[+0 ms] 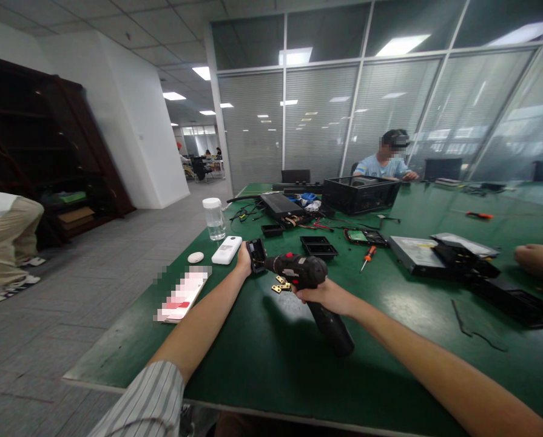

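My right hand is wrapped round the grip of a black cordless drill with red marks. The drill points left, its tip at a small black plastic box. That box is held tilted on edge by my left hand, with its open side toward the drill. Whether the bit touches a screw inside is too small to tell. Several brass-coloured metal pieces lie on the table just under the drill. Behind it sits a black two-compartment tray.
On the green table are a water bottle, a white device, an orange screwdriver, a metal drive and a black computer case. One person sits at the far side; another person's hand is at right.
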Motion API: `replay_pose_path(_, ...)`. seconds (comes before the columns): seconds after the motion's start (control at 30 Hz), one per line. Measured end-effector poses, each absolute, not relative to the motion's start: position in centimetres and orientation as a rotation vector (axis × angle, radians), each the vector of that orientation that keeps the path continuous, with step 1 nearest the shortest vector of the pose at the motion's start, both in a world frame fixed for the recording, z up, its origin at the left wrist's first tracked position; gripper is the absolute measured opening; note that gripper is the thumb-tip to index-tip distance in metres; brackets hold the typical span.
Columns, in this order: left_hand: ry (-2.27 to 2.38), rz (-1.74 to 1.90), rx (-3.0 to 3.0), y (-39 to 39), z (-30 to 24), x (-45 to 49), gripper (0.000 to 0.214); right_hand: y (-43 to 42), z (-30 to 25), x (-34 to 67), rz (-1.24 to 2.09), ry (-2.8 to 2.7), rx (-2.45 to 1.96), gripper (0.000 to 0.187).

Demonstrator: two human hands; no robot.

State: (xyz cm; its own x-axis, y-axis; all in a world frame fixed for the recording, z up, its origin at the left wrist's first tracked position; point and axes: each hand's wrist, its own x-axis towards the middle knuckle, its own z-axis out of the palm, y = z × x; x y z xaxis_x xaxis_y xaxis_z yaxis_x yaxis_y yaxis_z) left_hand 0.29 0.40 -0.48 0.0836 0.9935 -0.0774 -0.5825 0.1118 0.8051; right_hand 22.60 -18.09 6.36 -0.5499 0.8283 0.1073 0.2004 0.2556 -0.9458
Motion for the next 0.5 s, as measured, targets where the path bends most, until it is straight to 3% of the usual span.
replay_pose_path(0.5,0.735,1.314,0.615,-0.03,-0.06,0.41,0.048,-18.3,6.61,22.47,1.291,-1.917,-0.956,0.01)
